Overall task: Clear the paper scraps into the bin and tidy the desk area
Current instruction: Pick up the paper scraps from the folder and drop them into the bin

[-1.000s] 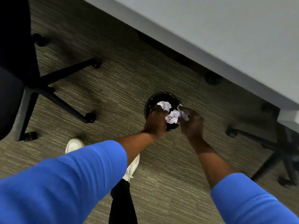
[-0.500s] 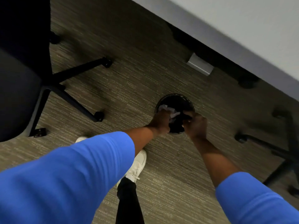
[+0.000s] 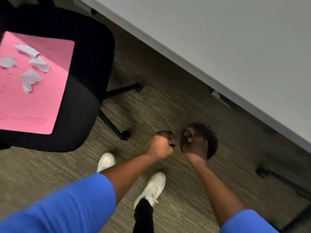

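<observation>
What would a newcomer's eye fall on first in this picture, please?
The pink paper on the black office chair at upper left, strewn with white paper scraps. Then the left hand and right hand at centre, the right over the black bin on the carpet.

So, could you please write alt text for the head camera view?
Seen from above, a person's left hand and right hand hang over a black bin on carpet beside a grey desk. White paper scraps lie on a pink sheet on a black chair.

Both hands, left (image 3: 160, 145) and right (image 3: 193, 145), hang curled, forearms extended downward.
</observation>
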`<action>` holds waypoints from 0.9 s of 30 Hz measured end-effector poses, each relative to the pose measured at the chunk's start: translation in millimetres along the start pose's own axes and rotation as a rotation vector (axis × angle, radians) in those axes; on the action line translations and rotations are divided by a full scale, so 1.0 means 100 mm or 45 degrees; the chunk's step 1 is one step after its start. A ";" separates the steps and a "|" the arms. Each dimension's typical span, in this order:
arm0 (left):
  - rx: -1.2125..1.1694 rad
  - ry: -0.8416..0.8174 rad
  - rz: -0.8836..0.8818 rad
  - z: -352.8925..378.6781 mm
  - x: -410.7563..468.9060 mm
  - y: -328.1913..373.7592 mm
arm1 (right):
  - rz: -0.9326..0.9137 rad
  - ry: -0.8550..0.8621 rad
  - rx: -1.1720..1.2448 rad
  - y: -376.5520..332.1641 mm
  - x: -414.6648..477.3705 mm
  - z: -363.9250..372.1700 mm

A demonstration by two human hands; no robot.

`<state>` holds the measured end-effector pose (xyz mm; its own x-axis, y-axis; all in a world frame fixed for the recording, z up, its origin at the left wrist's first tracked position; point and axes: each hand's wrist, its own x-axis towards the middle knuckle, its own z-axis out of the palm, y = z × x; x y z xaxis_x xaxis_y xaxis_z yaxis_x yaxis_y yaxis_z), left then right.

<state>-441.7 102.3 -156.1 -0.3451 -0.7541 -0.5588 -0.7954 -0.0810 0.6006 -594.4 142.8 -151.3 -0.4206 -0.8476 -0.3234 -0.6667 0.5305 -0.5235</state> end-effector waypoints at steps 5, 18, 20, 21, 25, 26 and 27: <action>0.016 0.214 -0.140 -0.86 -0.20 -0.41 | -0.094 -0.134 0.023 -0.84 -0.09 0.07; 0.054 0.766 -0.162 -3.21 -0.75 -1.41 | -0.422 -0.299 -0.014 -2.90 -0.07 0.77; 0.084 0.847 -0.177 -3.47 -0.78 -1.63 | -0.479 -0.301 0.028 -3.19 -0.08 0.91; 0.101 0.888 -0.172 -3.60 -0.78 -1.74 | -0.507 -0.299 0.053 -3.33 -0.09 0.98; 0.227 1.024 -0.229 -4.10 -0.75 -2.21 | -0.615 -0.294 0.065 -3.76 -0.11 1.28; 0.273 1.021 -0.252 -4.23 -0.73 -2.32 | -0.628 -0.292 0.056 -3.86 -0.11 1.35; 0.314 0.996 -0.269 -4.34 -0.70 -2.43 | -0.641 -0.290 0.044 -3.96 -0.11 1.41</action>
<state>-7.7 -108.1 -14.8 0.1952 -0.9802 -0.0342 -0.9216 -0.1953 0.3353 -239.3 -58.1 -51.4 0.0915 -0.9782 -0.1866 -0.7286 0.0619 -0.6821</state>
